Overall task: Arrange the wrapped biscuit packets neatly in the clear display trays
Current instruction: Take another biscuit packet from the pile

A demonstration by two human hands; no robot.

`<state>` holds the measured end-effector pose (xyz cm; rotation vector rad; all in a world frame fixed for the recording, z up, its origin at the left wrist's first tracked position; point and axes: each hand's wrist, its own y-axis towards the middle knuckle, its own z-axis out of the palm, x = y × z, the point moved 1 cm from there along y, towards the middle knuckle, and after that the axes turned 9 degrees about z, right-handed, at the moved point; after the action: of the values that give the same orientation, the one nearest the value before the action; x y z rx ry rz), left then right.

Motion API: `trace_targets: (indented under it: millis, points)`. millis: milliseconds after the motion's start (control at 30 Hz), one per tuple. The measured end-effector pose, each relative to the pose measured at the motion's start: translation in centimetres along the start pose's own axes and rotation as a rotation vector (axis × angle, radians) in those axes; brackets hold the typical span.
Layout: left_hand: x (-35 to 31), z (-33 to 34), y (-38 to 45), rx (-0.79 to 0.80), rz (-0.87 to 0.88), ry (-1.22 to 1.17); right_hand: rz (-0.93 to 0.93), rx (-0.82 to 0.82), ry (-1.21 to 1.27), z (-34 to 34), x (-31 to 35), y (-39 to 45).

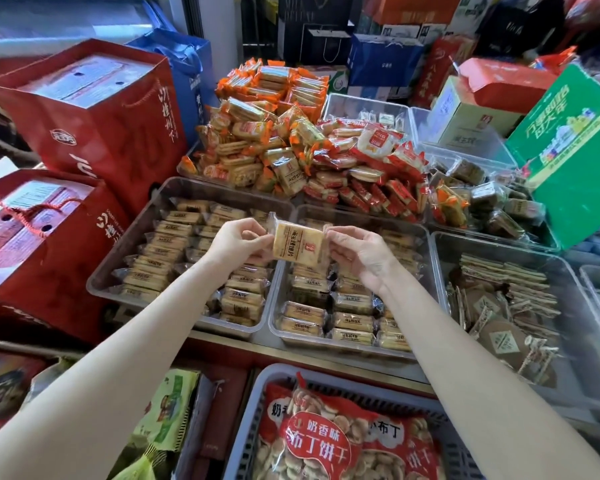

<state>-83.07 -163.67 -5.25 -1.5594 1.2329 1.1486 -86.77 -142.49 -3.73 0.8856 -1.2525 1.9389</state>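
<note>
A clear-wrapped golden biscuit packet (298,243) is held up in the air above the seam between two clear display trays. My left hand (240,241) pinches its left edge and my right hand (363,252) pinches its right edge. The left tray (102,276) and the middle tray (426,238) both hold rows of matching wrapped biscuit packets, lined up on edge.
A third clear tray (568,271) at the right holds brown packets. Heaps of orange packets (257,140) and red packets (368,168) lie behind the trays. Red gift bags (94,109) stand at the left, a green box (575,147) at the right, a grey basket (253,403) of biscuit bags below.
</note>
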Motion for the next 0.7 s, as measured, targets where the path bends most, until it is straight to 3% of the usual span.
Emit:
trace_targets:
  millis: [133,233,300,400,533,700]
  points:
    - [1.7,-0.9,-0.4,0.002,-0.054,0.007,0.059,-0.099,-0.129,-0.1,-1.7,1.9]
    - [3.5,-1.8,-1.0,-0.085,-0.11,0.033,0.002,-0.223,-0.717,-0.5,-3.4,3.0]
    - [4.6,-2.9,-1.3,-0.171,-0.144,0.029,-0.023,-0.117,-1.139,-0.6,-4.4,2.8]
    - [6.2,-4.2,-1.7,-0.26,-0.205,0.056,-0.006,0.087,-1.519,-0.7,-6.5,2.4]
    - [7.1,-4.8,-1.8,-0.291,-0.284,0.247,-0.078,0.102,-1.77,-0.7,-7.8,2.8]
    - [5.9,-4.7,-2.1,-0.323,-0.124,0.486,-0.148,0.061,-1.818,-0.9,-7.8,3.1]
